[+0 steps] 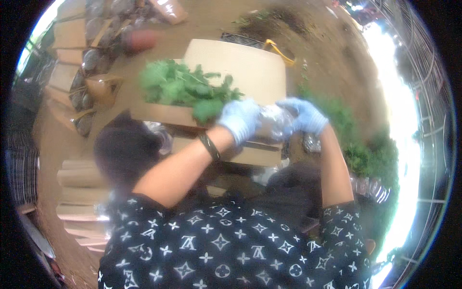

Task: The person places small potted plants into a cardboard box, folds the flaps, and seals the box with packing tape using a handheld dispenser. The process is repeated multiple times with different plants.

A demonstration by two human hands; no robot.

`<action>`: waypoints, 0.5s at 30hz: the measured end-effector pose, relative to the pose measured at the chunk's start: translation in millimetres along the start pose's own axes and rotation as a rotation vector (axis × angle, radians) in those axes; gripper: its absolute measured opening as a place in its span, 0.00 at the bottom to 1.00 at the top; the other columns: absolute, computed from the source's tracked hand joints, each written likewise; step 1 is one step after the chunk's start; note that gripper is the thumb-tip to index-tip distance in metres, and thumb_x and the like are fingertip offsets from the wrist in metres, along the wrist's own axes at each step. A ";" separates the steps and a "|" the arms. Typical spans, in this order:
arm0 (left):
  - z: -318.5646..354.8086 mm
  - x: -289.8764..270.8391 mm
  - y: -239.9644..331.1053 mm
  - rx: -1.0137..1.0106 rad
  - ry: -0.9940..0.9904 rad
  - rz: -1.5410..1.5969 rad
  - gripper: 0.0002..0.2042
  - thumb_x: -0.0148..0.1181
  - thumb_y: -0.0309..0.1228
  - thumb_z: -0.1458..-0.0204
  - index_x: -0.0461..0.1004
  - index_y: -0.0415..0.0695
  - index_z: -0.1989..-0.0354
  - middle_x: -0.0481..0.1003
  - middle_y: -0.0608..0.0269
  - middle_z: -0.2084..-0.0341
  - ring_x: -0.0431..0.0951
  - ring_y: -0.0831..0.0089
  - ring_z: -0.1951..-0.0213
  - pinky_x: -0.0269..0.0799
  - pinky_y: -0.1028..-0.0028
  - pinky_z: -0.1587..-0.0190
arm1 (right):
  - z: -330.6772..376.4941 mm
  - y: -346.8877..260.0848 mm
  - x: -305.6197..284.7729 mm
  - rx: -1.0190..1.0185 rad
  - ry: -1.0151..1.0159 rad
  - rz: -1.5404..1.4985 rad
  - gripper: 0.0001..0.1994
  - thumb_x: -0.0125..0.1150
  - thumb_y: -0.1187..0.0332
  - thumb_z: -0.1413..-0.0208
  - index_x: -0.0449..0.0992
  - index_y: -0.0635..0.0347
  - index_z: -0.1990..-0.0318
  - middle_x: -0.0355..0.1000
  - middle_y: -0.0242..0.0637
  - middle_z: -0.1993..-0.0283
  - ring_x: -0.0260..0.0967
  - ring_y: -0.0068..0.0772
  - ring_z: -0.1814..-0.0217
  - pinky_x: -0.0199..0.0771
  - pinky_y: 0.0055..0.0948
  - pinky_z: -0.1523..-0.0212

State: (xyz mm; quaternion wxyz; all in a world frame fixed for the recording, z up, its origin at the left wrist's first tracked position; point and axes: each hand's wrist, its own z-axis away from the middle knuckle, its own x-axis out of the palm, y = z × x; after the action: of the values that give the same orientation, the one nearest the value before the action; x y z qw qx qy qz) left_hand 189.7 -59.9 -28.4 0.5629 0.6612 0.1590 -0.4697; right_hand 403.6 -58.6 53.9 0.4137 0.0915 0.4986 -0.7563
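My left hand (239, 120), in a light blue glove, is closed at the left end of a clear, shiny plastic container (274, 122). From the other side my right hand (305, 117), gloved alike, curls its fingers around the container. Blur and glare hide the container's exact shape and what is inside. Beside my left hand, leafy green cuttings (185, 86) lie heaped over an open cardboard box (163, 114). A broad tan cardboard panel (236, 62) stands just beyond both hands.
Behind the panel is a dark crate (243, 40) with a yellow handle (280, 53). Cardboard boxes (70, 33) with clear containers line the far left. Flattened cardboard (82, 212) lies near left. Clear containers (370, 188) sit at right beside green plants (353, 135).
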 end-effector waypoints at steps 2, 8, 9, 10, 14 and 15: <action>-30.5 -23.2 -17.8 0.074 -0.120 0.001 0.14 0.60 0.40 0.45 0.83 0.42 0.65 0.81 0.43 0.66 0.82 0.47 0.64 0.78 0.54 0.58 | 0.8 -4.9 -0.4 -0.233 0.193 0.052 0.42 0.82 0.67 0.65 0.73 0.59 0.36 0.72 0.43 0.37 0.71 0.41 0.37 0.72 0.36 0.35; -93.0 -56.8 -27.0 0.181 -0.229 -0.187 0.16 0.60 0.44 0.43 0.84 0.43 0.65 0.82 0.45 0.65 0.83 0.51 0.61 0.77 0.58 0.55 | -45.1 2.1 39.9 -0.446 0.536 0.857 0.38 0.80 0.61 0.68 0.72 0.57 0.43 0.71 0.46 0.41 0.70 0.51 0.40 0.70 0.44 0.39; -90.8 -57.4 -23.5 0.133 -0.179 -0.193 0.16 0.61 0.44 0.45 0.84 0.42 0.67 0.82 0.44 0.65 0.83 0.50 0.61 0.77 0.57 0.56 | -56.9 6.9 43.8 -0.449 0.598 0.804 0.36 0.79 0.62 0.68 0.73 0.56 0.45 0.73 0.45 0.44 0.71 0.51 0.42 0.71 0.44 0.41; -85.1 -55.9 -20.4 0.029 0.019 -0.017 0.13 0.63 0.41 0.45 0.83 0.44 0.68 0.81 0.45 0.67 0.82 0.50 0.62 0.77 0.58 0.55 | -66.9 12.1 44.1 -0.468 0.617 0.750 0.36 0.80 0.60 0.68 0.74 0.55 0.46 0.74 0.45 0.45 0.72 0.51 0.43 0.72 0.44 0.42; -44.0 -34.1 -11.6 0.243 0.118 -0.328 0.31 0.76 0.43 0.65 0.73 0.44 0.51 0.75 0.52 0.52 0.74 0.56 0.44 0.66 0.56 0.39 | -84.7 18.4 34.4 -0.396 0.523 0.665 0.35 0.80 0.56 0.72 0.77 0.51 0.48 0.77 0.43 0.49 0.73 0.50 0.46 0.74 0.44 0.44; -38.7 -28.5 -11.2 0.233 0.167 -0.506 0.31 0.77 0.40 0.64 0.71 0.43 0.50 0.73 0.53 0.49 0.71 0.58 0.42 0.62 0.54 0.37 | -85.8 15.6 30.2 -0.396 0.482 0.665 0.35 0.80 0.55 0.72 0.78 0.50 0.49 0.77 0.43 0.50 0.74 0.50 0.47 0.74 0.44 0.44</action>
State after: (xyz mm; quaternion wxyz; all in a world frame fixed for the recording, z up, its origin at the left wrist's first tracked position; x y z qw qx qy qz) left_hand 184.0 -12.7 -15.1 0.3332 0.6972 0.3096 -0.5541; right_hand 371.9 -6.1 -15.0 0.5159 0.3390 0.6591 -0.4296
